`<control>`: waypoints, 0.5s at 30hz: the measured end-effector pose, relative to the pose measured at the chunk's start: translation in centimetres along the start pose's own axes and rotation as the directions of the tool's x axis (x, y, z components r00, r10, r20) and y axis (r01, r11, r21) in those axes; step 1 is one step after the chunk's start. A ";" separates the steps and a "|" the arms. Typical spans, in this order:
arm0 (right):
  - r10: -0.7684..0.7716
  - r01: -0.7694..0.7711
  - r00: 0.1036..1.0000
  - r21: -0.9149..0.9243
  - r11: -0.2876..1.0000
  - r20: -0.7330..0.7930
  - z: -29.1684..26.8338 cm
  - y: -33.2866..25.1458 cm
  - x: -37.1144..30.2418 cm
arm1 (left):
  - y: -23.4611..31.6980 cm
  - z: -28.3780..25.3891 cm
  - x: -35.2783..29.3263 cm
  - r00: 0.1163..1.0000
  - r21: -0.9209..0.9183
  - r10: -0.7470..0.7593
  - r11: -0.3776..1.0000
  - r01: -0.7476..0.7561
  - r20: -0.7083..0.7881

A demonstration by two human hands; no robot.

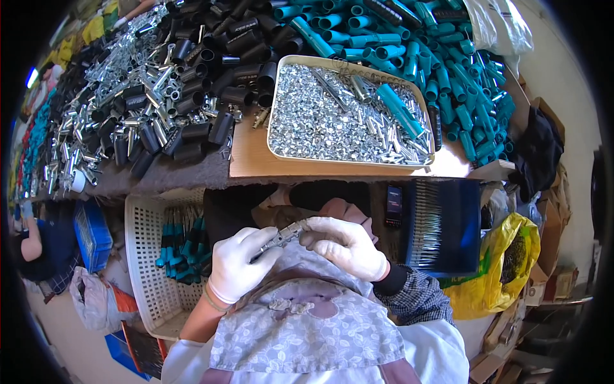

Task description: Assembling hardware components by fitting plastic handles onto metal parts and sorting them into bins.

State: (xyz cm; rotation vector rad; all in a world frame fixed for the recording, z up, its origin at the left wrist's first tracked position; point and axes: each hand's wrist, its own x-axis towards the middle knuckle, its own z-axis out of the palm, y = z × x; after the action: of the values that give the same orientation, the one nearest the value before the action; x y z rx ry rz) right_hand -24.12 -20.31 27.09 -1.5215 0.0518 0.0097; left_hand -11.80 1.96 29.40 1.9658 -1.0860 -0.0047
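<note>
In white gloves, my two hands meet above my lap, in front of the table. My left hand pinches one end of a short row of shiny metal pieces; whether they are joined is too small to tell. Around the other end curl the fingers of my right hand, which partly hide it. Just beyond, on the table, lies a cream-rimmed tray filled with small silver metal parts. A teal plastic sleeve and a few metal tubes rest on top of them.
Black sleeves and loose metal tubes pile up on the table's left, teal sleeves on its right. A white basket with teal-handled tools stands left of my lap. To the right are a blue bin, a phone and a yellow bag.
</note>
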 end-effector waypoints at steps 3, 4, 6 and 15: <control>0.007 -0.007 1.000 0.029 1.000 0.017 -0.4 -0.2 -0.2 | 0.0 0.2 0.3 0.999 0.013 0.036 0.999 -0.036 0.009; 0.000 -0.003 0.999 0.067 0.998 0.036 -0.7 -0.5 -0.2 | 0.0 0.2 0.3 0.999 0.004 0.043 0.999 -0.043 0.012; -0.181 0.204 0.979 -0.377 0.904 0.095 -2.6 -3.1 0.3 | 0.1 0.1 0.3 0.999 -0.022 0.023 1.000 -0.022 0.028; -0.705 -0.318 0.649 -0.944 0.090 -0.286 -17.3 -8.9 6.0 | 0.9 0.4 -0.4 0.991 -0.115 -0.137 0.984 0.136 -0.002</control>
State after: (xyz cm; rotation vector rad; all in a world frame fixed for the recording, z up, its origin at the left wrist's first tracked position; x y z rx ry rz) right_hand -18.23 -38.18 34.92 -2.8814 0.5920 -1.1430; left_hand -12.82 1.75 29.62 1.9307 -0.9225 -0.1279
